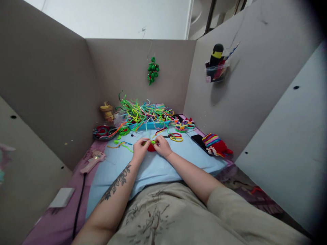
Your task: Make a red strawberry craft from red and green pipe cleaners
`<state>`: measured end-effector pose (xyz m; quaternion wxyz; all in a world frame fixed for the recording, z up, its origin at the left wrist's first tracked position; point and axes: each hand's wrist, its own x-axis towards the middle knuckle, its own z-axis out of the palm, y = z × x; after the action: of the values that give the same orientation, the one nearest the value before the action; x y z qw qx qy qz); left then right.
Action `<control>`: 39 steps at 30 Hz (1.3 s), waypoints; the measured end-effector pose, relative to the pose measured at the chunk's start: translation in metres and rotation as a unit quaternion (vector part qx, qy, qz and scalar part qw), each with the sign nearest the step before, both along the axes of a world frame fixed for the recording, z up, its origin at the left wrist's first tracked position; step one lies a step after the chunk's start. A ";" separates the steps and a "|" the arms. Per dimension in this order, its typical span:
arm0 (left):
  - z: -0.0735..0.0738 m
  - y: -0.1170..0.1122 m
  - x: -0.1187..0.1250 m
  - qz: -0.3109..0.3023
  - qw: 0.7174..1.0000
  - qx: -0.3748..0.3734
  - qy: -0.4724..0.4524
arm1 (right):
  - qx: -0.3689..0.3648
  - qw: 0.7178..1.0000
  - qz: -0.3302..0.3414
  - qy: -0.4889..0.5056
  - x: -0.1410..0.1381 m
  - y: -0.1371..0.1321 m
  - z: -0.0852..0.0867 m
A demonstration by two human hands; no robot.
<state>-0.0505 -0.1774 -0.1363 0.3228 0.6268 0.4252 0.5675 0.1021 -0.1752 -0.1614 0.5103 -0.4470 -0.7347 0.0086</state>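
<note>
The left hand (pixel 141 148) and the right hand (pixel 163 147) each have a grip pinched on a small green piece (pixel 153 142), over the middle of the desk (pixel 194 164). A red piece (pixel 151 148) shows by the fingers. A blue tray (pixel 153 126) of bendy sticks (pixel 138 110) sits near the far edge.

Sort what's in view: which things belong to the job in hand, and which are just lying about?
In the job, judging by position:
green piece, in hand
red piece, just below
fuzzy stems, likely supply
scissors, probably a tool

Apparently lying about:
phone
white box
</note>
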 end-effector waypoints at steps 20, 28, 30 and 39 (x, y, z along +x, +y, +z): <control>-0.010 0.004 -0.001 -0.024 0.993 0.067 0.095 | 0.022 1.000 -0.006 -0.010 0.000 -0.002 0.005; -0.006 0.000 0.000 -0.062 0.993 0.046 0.085 | 0.011 0.998 -0.052 0.016 0.000 0.000 0.005; -0.004 -0.001 0.000 -0.072 0.994 0.037 0.077 | 0.014 0.998 -0.059 0.017 0.001 -0.001 0.004; -0.001 -0.005 0.002 -0.100 0.992 0.025 0.066 | 0.025 0.999 -0.044 0.001 0.002 -0.001 0.006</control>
<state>-0.0483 -0.1824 -0.1372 0.3332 0.7104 0.3666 0.5000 0.1042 -0.1757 -0.1556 0.5225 -0.4655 -0.7137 -0.0316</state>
